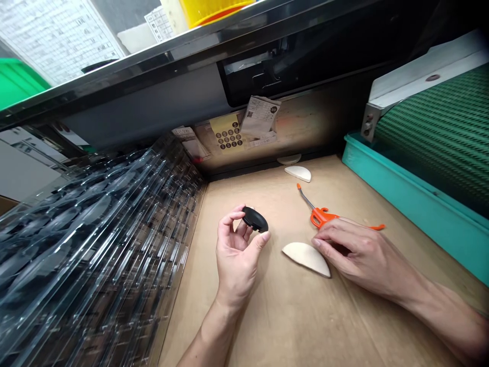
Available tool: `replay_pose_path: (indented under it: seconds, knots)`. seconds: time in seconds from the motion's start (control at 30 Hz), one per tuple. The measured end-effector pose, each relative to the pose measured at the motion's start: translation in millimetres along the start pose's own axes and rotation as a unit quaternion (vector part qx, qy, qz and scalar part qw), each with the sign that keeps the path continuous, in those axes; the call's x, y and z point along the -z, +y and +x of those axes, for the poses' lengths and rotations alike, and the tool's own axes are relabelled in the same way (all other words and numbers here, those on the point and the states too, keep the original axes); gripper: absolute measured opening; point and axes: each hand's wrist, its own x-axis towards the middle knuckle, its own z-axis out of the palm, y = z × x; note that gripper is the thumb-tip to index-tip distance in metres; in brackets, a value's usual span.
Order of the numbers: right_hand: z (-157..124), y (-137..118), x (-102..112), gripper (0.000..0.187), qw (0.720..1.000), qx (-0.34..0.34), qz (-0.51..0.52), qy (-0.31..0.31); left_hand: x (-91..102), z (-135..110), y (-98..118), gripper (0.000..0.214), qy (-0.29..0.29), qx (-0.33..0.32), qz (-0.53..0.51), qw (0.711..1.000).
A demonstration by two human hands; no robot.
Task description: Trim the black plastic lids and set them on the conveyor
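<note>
My left hand holds a round black disc upright between its thumb and fingertips; it looks like rubber or plastic. My right hand lies low over the board, fingers loosely together, just in front of an orange-handled metal pick. The pick's handle runs close along the hand's upper edge, and part of it is hidden. Between my hands, a cream half-moon piece rests by my right fingertips. Further back lie a second half-moon piece and a third, partly hidden.
The work surface is a cardboard sheet. A tall stack of clear plastic trays stands along its left side, and a teal bin runs along its right, below a green ribbed belt. Printed papers hang on the back wall.
</note>
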Motion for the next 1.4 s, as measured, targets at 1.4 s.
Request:
replay_pose_path:
  seconds: [1.4]
  knots:
    - [2,-17,1,0.025,0.99,-0.103,0.088,-0.026,2.6,-2,0,0.047,-0.046,0.082,-0.033,0.995]
